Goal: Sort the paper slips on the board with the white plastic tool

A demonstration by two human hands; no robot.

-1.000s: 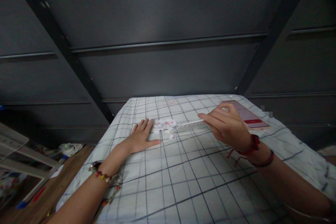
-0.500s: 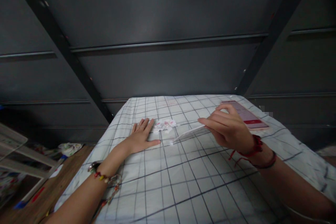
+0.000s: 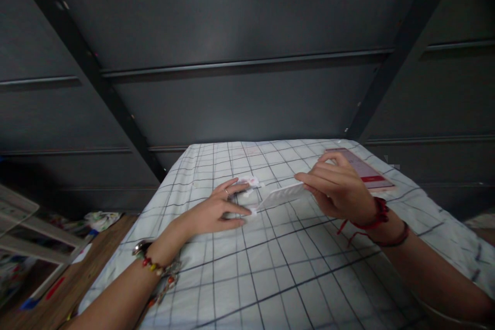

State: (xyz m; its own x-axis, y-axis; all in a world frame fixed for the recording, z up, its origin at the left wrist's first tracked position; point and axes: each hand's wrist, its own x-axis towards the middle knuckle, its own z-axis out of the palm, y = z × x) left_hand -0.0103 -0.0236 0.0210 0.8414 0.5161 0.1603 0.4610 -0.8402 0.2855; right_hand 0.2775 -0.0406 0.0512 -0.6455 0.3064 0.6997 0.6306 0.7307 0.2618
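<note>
My right hand (image 3: 334,185) pinches the upper right end of a thin white card (image 3: 280,196), which slants down to the left toward the cloth. Faint pale marks run along the card's face, too blurred to read. My left hand (image 3: 220,209) rests with fingers spread, palm down, on the white checked cloth (image 3: 266,268). Under and beside its fingers lie small white paper scraps (image 3: 249,183) with pinkish marks, partly hidden. A tiny white piece (image 3: 253,211) sits at the card's lower left corner, near my left index fingertip.
A pink folder-like flat thing with a red band (image 3: 373,178) lies behind my right hand. Dark wall panels (image 3: 240,103) rise at the cloth's far edge. On the left, a pale wooden frame (image 3: 46,234) stands over a brown floor (image 3: 104,242) with scattered items.
My left hand has moved right over the paper scraps, its fingers now pointing toward the card. The card has tilted, showing more of its face; my right hand has barely shifted.
</note>
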